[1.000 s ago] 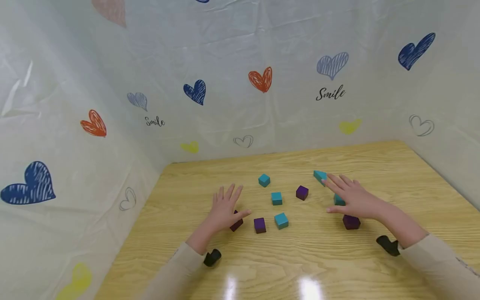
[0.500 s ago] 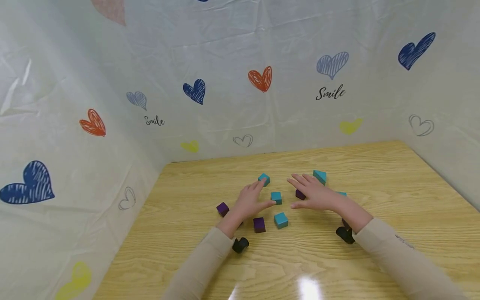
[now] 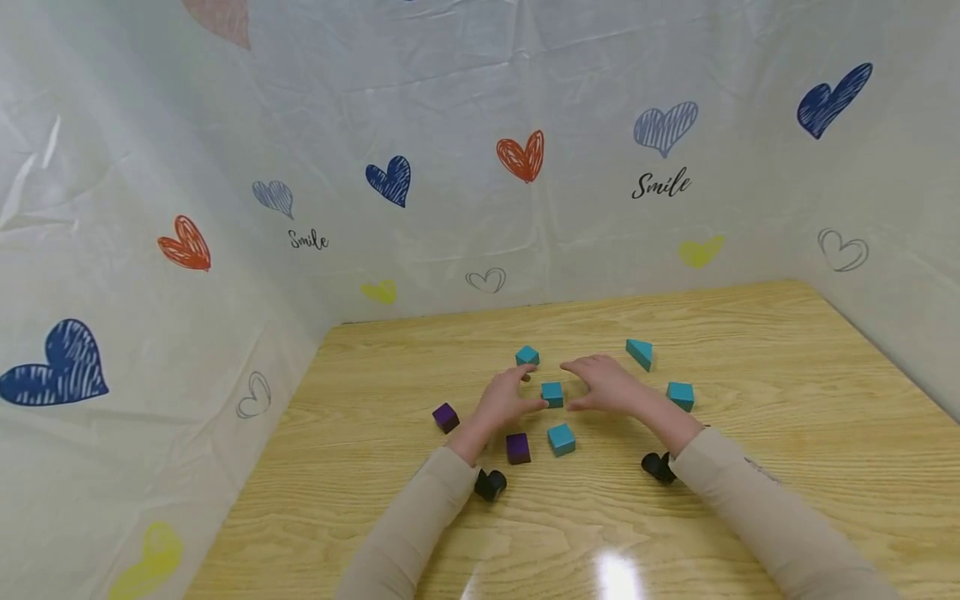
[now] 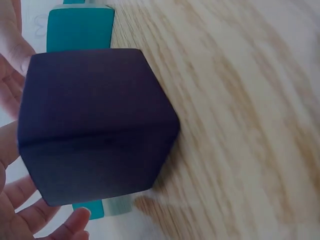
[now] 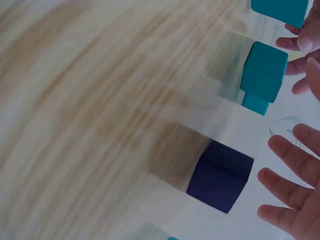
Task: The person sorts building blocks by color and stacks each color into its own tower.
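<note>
Both hands face each other, fingers apart and lightly bent, on either side of a teal cube [image 3: 552, 394] on the wooden table. My left hand [image 3: 502, 400] has its thumb tip right at that cube's left edge, and its fingers reach up to another teal cube [image 3: 527, 356]. To the right, my right hand [image 3: 606, 386] holds nothing. A purple cube [image 5: 220, 175] near its fingers appears in the right wrist view, hidden under the hand in the head view. Another purple cube [image 4: 90, 100] fills much of the left wrist view.
Nearer the person lie a teal cube [image 3: 561, 439] and a purple cube [image 3: 518, 448]. A purple cube [image 3: 446, 417] sits left of the left wrist. Right of the right hand are a teal triangular block [image 3: 640, 353] and a teal cube [image 3: 680, 396]. Heart-printed white sheeting [image 3: 442, 242] encloses the table.
From spread positions over the outer blocks, the hands have moved inward toward each other, the right hand travelling farther left. Their fingers have drawn in a little. The blocks stay where they were.
</note>
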{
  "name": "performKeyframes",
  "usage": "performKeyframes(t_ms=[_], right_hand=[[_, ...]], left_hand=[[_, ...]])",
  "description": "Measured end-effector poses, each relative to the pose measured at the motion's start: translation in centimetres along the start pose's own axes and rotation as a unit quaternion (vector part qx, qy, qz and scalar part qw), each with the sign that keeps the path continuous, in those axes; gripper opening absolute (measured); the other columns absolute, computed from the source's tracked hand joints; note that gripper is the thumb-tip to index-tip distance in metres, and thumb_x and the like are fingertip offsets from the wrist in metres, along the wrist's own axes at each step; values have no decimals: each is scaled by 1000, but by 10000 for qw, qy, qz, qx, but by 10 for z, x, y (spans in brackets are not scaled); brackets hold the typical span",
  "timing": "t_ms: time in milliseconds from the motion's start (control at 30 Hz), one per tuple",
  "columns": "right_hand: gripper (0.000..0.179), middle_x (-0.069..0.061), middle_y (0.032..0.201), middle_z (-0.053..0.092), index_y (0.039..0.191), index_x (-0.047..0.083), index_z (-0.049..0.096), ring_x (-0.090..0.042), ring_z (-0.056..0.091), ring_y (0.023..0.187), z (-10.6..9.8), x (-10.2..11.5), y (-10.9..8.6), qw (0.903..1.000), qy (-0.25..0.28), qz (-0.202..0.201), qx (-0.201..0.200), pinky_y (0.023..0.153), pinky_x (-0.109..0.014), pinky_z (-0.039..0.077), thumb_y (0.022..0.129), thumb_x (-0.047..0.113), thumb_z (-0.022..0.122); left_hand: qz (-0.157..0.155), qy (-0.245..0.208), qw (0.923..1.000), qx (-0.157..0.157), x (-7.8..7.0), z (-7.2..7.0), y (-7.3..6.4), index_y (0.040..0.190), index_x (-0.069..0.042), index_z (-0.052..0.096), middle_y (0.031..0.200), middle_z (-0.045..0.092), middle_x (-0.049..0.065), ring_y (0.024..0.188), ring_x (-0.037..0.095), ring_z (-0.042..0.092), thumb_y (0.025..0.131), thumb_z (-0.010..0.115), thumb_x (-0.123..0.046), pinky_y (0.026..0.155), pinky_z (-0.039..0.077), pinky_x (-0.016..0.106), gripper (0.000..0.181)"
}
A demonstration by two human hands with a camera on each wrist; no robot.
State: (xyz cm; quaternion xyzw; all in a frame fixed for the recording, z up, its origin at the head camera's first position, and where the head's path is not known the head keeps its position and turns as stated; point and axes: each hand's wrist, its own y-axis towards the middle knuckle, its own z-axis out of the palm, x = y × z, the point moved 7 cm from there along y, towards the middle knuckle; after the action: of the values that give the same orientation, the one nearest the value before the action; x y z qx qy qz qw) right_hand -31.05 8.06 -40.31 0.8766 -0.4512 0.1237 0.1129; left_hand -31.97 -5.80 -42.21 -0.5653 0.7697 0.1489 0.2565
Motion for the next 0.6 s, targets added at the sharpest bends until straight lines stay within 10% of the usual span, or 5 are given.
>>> performKeyframes(t_ms=[600], right_hand=[[31, -14, 103, 66, 104, -3, 66, -31, 59, 99, 9, 7, 21, 9997, 183, 175, -13, 96, -62, 28, 78, 12, 72]], left_hand=[[54, 109, 9999, 62, -6, 6, 8, 113, -10, 63, 103, 64, 4, 100, 22, 57, 81, 70, -24, 84, 45, 34, 35]])
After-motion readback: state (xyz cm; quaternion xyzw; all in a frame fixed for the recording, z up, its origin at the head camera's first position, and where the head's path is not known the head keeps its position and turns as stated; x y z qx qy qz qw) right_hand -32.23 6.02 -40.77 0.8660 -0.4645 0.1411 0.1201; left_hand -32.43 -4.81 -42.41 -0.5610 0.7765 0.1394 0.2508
